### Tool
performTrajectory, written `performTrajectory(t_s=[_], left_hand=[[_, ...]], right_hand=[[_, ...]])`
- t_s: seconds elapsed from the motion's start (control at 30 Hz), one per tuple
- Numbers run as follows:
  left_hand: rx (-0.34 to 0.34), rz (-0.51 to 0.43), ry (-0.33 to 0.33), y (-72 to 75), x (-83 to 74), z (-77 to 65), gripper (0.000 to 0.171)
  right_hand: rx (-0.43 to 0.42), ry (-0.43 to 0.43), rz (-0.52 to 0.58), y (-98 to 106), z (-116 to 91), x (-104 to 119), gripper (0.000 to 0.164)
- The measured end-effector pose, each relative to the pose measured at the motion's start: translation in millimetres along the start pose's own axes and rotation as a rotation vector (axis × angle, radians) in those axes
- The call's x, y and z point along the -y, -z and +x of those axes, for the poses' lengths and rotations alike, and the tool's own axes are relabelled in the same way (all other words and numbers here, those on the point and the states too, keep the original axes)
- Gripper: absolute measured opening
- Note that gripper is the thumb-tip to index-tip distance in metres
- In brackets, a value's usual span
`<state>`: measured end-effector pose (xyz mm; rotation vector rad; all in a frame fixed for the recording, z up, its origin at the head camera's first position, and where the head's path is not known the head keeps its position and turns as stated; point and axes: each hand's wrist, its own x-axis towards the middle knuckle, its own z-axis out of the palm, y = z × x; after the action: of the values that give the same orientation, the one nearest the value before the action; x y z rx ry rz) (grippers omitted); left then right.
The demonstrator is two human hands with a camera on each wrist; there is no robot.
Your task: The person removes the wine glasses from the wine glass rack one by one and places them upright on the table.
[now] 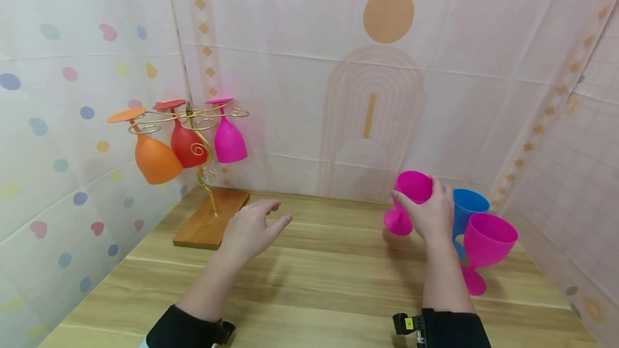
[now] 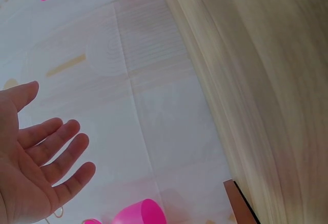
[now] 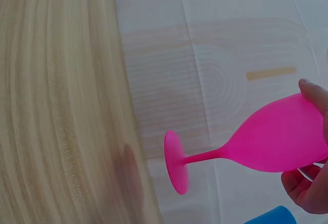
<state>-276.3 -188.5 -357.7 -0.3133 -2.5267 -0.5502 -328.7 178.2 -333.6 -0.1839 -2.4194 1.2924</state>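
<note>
My right hand (image 1: pixel 432 214) grips a pink wine goblet (image 1: pixel 412 187) round its bowl near the rim. In the right wrist view that goblet (image 3: pixel 271 134) shows its stem and round foot, the foot above the table. My left hand (image 1: pixel 251 228) holds nothing; its fingers are relaxed and spread, as the left wrist view also shows. It is beside the wooden base (image 1: pixel 208 224) of a gold wire glass rack (image 1: pixel 205 176). From the rack hang upside down an orange goblet (image 1: pixel 156 157), a red goblet (image 1: pixel 186 141) and a pink goblet (image 1: pixel 230 141).
To the right of my right hand, a blue goblet (image 1: pixel 468 205) and another pink goblet (image 1: pixel 490 238) stand upright on the wooden table (image 1: pixel 333 289). Patterned curtains (image 1: pixel 285 69) close off the back and both sides.
</note>
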Motion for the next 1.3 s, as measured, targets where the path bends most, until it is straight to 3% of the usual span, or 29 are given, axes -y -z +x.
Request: performTrajectory(t_s=[0.3, 0.83, 1.3], left_hand=[[0.032, 0.015, 0.003, -1.2, 0.9, 0.3, 0.047], [0.067, 0.015, 0.031, -1.9, 2.7, 0.8, 0.051], [0.092, 0.004, 0.038, -1.9, 1.7, 1.4, 0.050]], right_hand=[[-0.012, -0.020, -0.086, -2.3, 8.2, -10.8, 0.106], [-0.025, -0.095, -0.039, -5.9, 16.5, -22.7, 0.104], [-0.038, -0.047, -0.143, -6.0, 16.1, -28.6, 0.097]])
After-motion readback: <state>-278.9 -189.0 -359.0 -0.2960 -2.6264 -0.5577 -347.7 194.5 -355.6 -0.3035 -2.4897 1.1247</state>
